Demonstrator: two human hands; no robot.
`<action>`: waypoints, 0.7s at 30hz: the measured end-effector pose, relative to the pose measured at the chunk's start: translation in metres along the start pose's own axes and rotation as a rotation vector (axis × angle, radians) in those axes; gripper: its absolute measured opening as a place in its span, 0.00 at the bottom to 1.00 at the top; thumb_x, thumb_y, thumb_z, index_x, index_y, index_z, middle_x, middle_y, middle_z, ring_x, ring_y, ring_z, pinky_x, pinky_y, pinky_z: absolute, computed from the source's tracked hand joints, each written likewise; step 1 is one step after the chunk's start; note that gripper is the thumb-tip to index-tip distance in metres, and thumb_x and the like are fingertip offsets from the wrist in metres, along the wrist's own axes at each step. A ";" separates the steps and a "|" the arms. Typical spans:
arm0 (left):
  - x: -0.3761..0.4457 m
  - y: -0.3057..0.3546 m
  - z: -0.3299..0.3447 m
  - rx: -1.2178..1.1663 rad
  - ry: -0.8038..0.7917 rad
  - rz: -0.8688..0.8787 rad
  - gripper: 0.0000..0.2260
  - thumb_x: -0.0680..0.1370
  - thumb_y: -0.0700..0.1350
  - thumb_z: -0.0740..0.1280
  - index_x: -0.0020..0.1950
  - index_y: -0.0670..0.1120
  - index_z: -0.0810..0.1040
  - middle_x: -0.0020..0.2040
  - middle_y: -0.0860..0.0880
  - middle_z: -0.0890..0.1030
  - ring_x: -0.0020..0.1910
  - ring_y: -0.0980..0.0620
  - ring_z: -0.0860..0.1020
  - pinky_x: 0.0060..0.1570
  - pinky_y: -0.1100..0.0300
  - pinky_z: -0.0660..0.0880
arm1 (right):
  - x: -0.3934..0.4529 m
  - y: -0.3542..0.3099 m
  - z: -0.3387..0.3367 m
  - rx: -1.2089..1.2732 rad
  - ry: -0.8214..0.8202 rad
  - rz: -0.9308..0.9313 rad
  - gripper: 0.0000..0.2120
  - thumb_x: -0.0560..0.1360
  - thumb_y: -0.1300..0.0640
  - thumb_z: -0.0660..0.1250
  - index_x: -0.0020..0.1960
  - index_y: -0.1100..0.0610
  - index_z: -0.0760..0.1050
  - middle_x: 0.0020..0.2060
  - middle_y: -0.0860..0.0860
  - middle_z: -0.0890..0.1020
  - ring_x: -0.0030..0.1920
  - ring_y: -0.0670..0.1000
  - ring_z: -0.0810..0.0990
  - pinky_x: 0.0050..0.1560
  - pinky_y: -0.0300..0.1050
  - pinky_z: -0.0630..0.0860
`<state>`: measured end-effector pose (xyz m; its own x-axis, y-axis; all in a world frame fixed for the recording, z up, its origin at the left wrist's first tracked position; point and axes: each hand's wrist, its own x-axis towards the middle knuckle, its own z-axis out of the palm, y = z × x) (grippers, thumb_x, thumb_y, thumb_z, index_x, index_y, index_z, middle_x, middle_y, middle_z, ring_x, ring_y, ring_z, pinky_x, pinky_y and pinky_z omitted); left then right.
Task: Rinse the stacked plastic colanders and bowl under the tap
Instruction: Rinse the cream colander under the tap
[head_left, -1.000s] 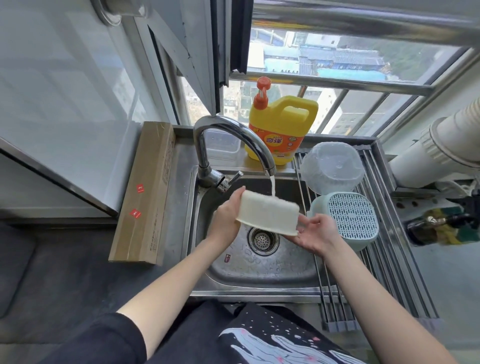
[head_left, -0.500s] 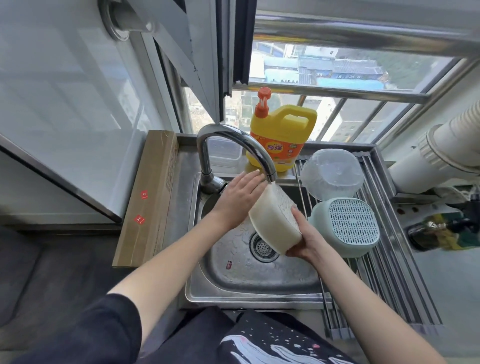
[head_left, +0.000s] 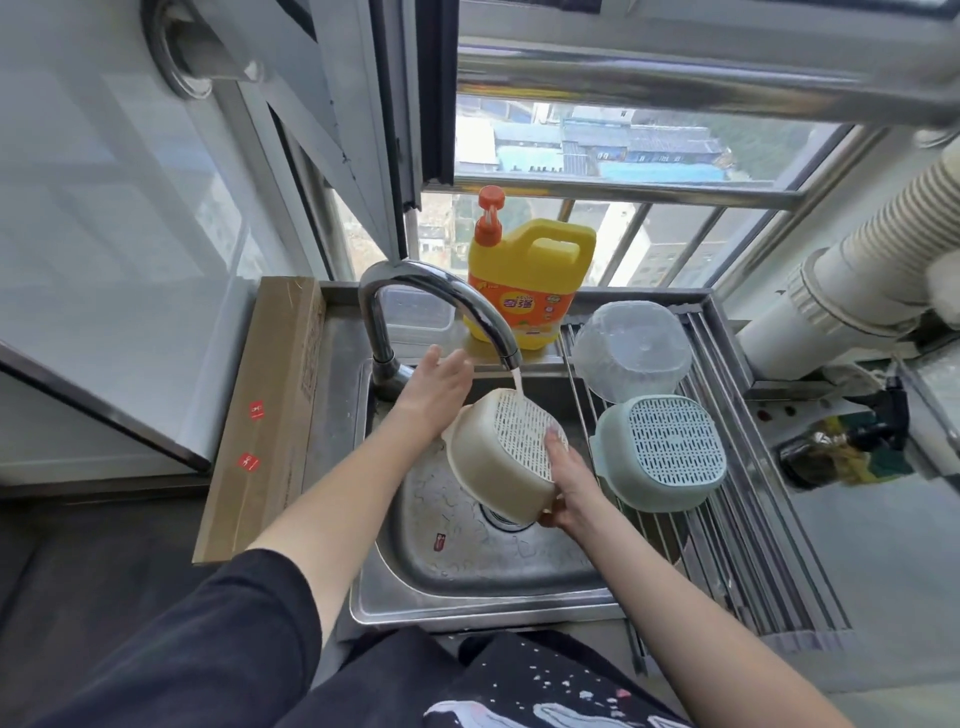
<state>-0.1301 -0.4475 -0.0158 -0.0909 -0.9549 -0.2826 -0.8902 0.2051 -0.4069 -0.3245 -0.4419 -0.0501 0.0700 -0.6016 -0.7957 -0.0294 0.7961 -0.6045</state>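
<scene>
Head view looks down on a steel sink (head_left: 467, 561) below a window, with the tap (head_left: 415, 296) running a thin stream onto a cream colander (head_left: 498, 457). That colander is held tilted over the basin, its slotted base turned up and toward the right, and the water lands near the upper edge of the base. The right hand (head_left: 566, 483) holds it from the lower right, one finger laid across the slots and the rest curled under the rim. The left hand (head_left: 436, 389) sits at the colander's upper left side with fingers fairly straight; whether it presses the wall or merely rests against it is hard to tell from this angle, since the palm side is hidden.

On the draining rack (head_left: 727, 519) to the right of the sink, a green colander (head_left: 665, 452) lies upside down, and just behind it a clear plastic bowl (head_left: 631, 353) is also inverted. Both are apart from the water and look set aside to drain, so I judge them already rinsed. A yellow detergent jug (head_left: 530, 286) stands on the sill behind the tap, and a long cardboard box (head_left: 270, 415) lies along the bench on the left.

By that reading the task is near its end: two of the three pieces are done, and what remains is finishing the cream colander and setting it on the rack with the others.
</scene>
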 end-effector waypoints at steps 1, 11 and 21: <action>-0.001 -0.001 0.001 0.000 0.003 0.007 0.19 0.82 0.40 0.50 0.73 0.41 0.61 0.71 0.46 0.63 0.73 0.47 0.55 0.71 0.47 0.53 | -0.001 -0.001 -0.001 -0.002 -0.007 0.000 0.24 0.75 0.38 0.63 0.65 0.51 0.71 0.54 0.52 0.81 0.46 0.55 0.80 0.39 0.48 0.76; -0.005 -0.024 -0.003 -0.154 0.074 -0.024 0.17 0.80 0.39 0.53 0.69 0.45 0.65 0.66 0.48 0.67 0.68 0.46 0.62 0.66 0.53 0.59 | -0.008 -0.006 -0.005 -0.017 -0.031 -0.032 0.25 0.75 0.36 0.60 0.65 0.50 0.70 0.57 0.53 0.81 0.48 0.56 0.80 0.37 0.48 0.77; -0.006 -0.018 -0.006 -0.151 0.066 -0.045 0.18 0.79 0.40 0.56 0.70 0.45 0.65 0.66 0.47 0.68 0.68 0.45 0.62 0.69 0.51 0.58 | -0.011 -0.001 -0.023 -0.056 -0.017 0.001 0.25 0.76 0.36 0.60 0.68 0.47 0.67 0.56 0.51 0.80 0.46 0.55 0.79 0.34 0.47 0.76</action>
<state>-0.1160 -0.4469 -0.0017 -0.0745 -0.9755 -0.2072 -0.9504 0.1324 -0.2814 -0.3476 -0.4374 -0.0420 0.0871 -0.5990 -0.7960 -0.0852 0.7916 -0.6051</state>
